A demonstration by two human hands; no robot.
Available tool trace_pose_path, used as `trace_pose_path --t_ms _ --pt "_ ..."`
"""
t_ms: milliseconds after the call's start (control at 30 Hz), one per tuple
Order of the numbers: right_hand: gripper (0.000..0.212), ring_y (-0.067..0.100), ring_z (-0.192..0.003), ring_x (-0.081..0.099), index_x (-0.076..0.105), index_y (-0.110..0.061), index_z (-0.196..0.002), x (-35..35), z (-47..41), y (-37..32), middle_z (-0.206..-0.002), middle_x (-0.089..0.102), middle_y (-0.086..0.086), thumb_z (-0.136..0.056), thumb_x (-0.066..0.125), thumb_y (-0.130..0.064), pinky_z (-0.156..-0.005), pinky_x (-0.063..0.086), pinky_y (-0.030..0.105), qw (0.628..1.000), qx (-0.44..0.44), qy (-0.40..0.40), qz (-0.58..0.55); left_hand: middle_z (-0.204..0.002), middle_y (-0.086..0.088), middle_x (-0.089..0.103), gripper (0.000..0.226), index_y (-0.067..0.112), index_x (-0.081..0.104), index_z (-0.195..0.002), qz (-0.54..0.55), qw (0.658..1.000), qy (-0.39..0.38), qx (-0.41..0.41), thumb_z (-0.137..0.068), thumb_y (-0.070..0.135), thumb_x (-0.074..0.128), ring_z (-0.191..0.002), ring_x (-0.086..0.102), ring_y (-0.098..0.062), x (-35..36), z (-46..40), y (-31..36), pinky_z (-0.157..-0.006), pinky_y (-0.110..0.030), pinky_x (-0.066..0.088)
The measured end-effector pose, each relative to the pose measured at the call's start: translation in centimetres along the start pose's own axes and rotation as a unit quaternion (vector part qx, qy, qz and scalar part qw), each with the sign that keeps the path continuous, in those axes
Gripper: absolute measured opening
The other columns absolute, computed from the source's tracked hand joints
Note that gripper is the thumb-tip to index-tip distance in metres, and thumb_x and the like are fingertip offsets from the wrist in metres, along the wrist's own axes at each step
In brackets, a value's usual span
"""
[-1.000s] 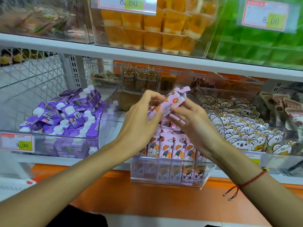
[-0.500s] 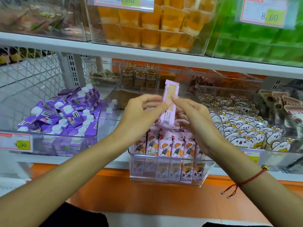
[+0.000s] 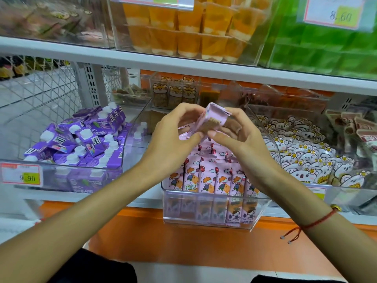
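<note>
A small pink drink carton [image 3: 212, 119] is held in the air between both hands, tilted with one end facing me. My left hand [image 3: 175, 137] grips its left side with curled fingers and thumb. My right hand [image 3: 238, 139] pinches its right side and lower edge. Directly below stands a clear plastic bin [image 3: 208, 219] on the shelf edge, packed with several upright pink cartons [image 3: 212, 178] bearing cartoon children. A red string bracelet is on my right wrist.
A clear bin of purple capped cartons [image 3: 81, 139] sits left, with a 9.90 price tag [image 3: 21, 176]. White cartoon snack packs [image 3: 304, 158] fill the bin at right. The shelf above [image 3: 183, 64] carries orange jelly cups [image 3: 183, 27] and green packs [image 3: 326, 45].
The pink carton was turned in my hands, from slanted, to upright, to tilted with its end toward me. Both hands stayed above the bin.
</note>
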State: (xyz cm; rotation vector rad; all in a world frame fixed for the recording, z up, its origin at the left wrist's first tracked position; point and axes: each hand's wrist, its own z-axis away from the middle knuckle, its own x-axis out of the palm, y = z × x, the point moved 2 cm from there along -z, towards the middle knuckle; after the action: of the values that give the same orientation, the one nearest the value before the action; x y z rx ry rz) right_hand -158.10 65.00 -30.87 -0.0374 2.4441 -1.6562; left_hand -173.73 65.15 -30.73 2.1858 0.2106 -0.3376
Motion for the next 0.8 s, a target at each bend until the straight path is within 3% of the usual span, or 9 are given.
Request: trace_pose_path --t_ms 133,300,400,533,600,700,800 --pt "0.043 0.015 -0.111 0.062 0.054 -0.012 -0.121 0.0 0.1 0.0 -0.118 0.066 0.005 -0.082 0.071 -0.008 -0.098 0.048 0.031 1.0 -0.004 0.002 0.007 -0.109 0.012 0.065 0.034 0.025 0.058 -0.11 -0.01 1.0 0.003 0.009 -0.083 0.008 0.071 -0.106 0.06 -0.002 0.0 0.1 -0.1 -0.094 -0.017 0.046" --pt "0.066 0.014 -0.092 0.07 0.051 -0.013 -0.117 0.7 0.2 -0.1 -0.107 0.068 0.001 -0.065 0.075 -0.046 -0.084 0.058 0.035 0.996 0.047 0.072 0.02 -0.097 0.019 0.063 0.033 0.024 0.061 -0.104 -0.073 0.996 0.049 0.02 -0.076 0.025 0.078 -0.092 0.06 0.0 0.0 0.4 0.2 -0.08 -0.018 0.051" --pt "0.045 0.016 -0.087 0.071 0.054 -0.005 -0.112 0.8 0.2 -0.2 -0.098 0.072 0.004 -0.079 0.074 -0.028 -0.08 0.059 0.035 0.995 0.035 0.091 0.006 -0.092 0.019 0.06 0.031 0.028 0.059 -0.099 -0.097 0.994 0.045 0.025 -0.075 0.03 0.078 -0.087 0.057 0.0 0.2 0.6 0.7 -0.075 -0.019 0.05" --pt "0.031 0.012 -0.093 0.07 0.062 -0.009 -0.111 -0.2 0.1 -0.4 -0.101 0.073 0.001 -0.084 0.07 -0.02 -0.081 0.056 0.027 0.997 0.011 0.072 -0.015 -0.111 0.014 0.061 0.029 0.024 0.055 -0.112 -0.071 0.997 -0.012 -0.003 -0.087 0.032 0.067 -0.106 0.056 0.0 0.3 0.3 0.7 -0.091 -0.025 0.047" --pt "0.03 0.008 -0.095 0.069 0.064 -0.014 -0.114 -0.5 0.0 -0.5 -0.104 0.073 -0.002 -0.085 0.069 -0.02 -0.08 0.054 0.021 0.999 0.001 0.051 -0.005 -0.116 0.012 0.061 0.031 0.022 0.052 -0.118 -0.037 0.998 -0.033 -0.031 -0.09 0.031 0.063 -0.108 0.058 0.0 0.5 0.3 0.5 -0.091 -0.023 0.048" --pt "0.042 0.006 -0.103 0.066 0.057 -0.019 -0.129 -0.4 -0.1 -0.7 -0.111 0.07 -0.006 -0.087 0.066 -0.018 -0.085 0.053 0.019 1.0 -0.007 0.017 0.014 -0.12 0.007 0.061 0.042 0.021 0.045 -0.13 -0.006 0.998 -0.037 -0.058 -0.091 0.025 0.061 -0.107 0.059 -0.002 0.7 0.2 0.4 -0.087 -0.02 0.051" --pt "0.069 0.005 -0.105 0.063 0.039 -0.02 -0.141 -0.1 0.0 -0.6 -0.118 0.063 -0.004 -0.081 0.071 -0.01 -0.087 0.052 0.02 1.0 -0.001 0.009 0.015 -0.122 -0.001 0.062 0.044 0.015 0.044 -0.132 0.105 0.988 0.024 -0.11 -0.091 0.017 0.061 -0.108 0.063 -0.01 0.5 -0.1 0.4 -0.09 -0.027 0.054"
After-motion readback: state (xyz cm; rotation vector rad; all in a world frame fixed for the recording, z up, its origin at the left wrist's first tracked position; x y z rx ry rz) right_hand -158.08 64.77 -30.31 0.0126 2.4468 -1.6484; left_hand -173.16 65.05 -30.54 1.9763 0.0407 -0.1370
